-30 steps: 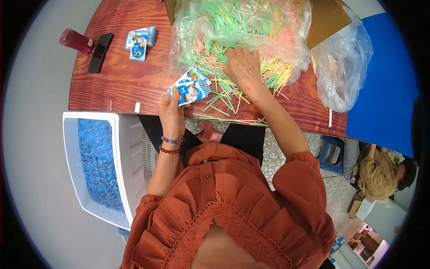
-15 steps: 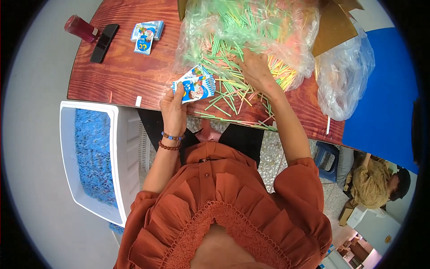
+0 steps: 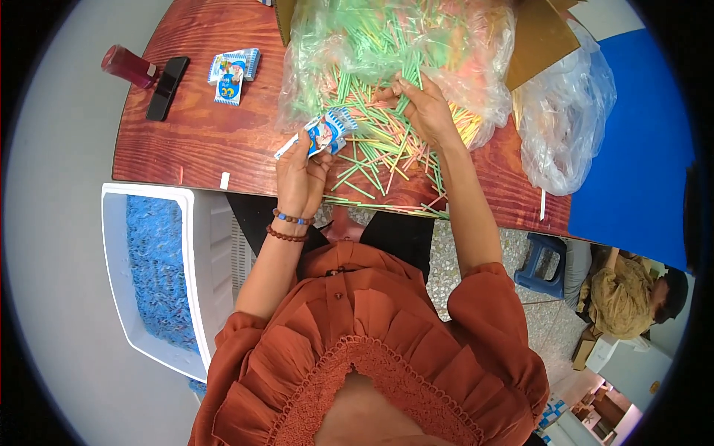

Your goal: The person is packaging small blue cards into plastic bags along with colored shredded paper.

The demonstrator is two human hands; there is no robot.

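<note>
My left hand (image 3: pixel 300 175) is closed on a few small blue-and-white packets (image 3: pixel 326 134), the thumb lying over them. They fan out above the table's near edge. To their right, my right hand (image 3: pixel 430 111) pinches thin green sticks (image 3: pixel 404 98) between thumb and fingers; how many is hard to make out. Below and around it a loose heap of thin green, pink and yellow sticks (image 3: pixel 387 152) spreads toward the edge. The heap spills from a big clear plastic bag (image 3: pixel 312 52) full of more sticks.
More blue-and-white packets (image 3: pixel 230 78) lie at the left, near a black phone (image 3: pixel 167 88) and a dark red bottle (image 3: pixel 129 65). Below stands a white bin (image 3: pixel 195 282) of blue pieces. At right are cardboard flaps (image 3: pixel 547 44), crumpled clear plastic (image 3: pixel 565 111), a blue stool (image 3: pixel 541 266) and another person (image 3: pixel 617 297).
My right hand has drawn back slightly from the heap and now pinches green sticks. My left hand has turned, tilting the packets and bringing its fingers under them.
</note>
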